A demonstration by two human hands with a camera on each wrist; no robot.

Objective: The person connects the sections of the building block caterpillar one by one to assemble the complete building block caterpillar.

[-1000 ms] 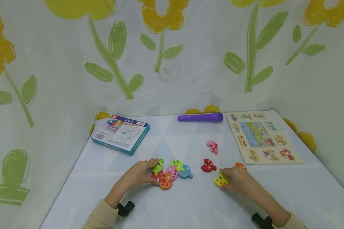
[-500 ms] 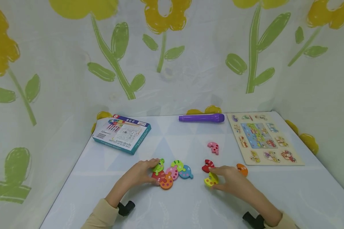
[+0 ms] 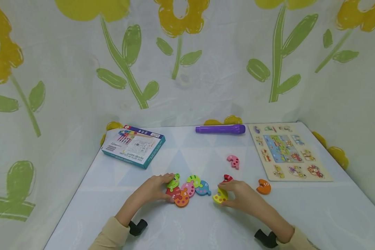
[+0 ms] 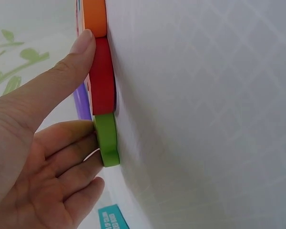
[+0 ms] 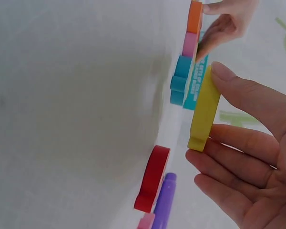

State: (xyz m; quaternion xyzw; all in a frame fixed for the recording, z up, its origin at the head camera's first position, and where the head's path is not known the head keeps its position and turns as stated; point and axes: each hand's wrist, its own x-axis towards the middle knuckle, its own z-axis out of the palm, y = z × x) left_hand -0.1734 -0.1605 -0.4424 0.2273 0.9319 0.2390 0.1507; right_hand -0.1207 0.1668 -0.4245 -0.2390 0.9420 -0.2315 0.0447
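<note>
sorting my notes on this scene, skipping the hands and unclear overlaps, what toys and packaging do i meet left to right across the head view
Teal-edged box → joined caterpillar pieces → yellow piece → loose pink piece → wooden puzzle board

The yellow piece point(image 3: 219, 198) is showing red dots, as is the orange piece marked 3 point(image 3: 182, 201). The green head piece point(image 3: 174, 181) is looking lime; the half-hidden red piece point(image 3: 227, 177) is seemingly bearing stripes. The microphone point(image 3: 220, 129) is glowing purple, the worktop point(image 3: 190, 229) is displaying pale blue on white, and the backdrop point(image 3: 218, 90) is carrying yellow flowers.
</note>
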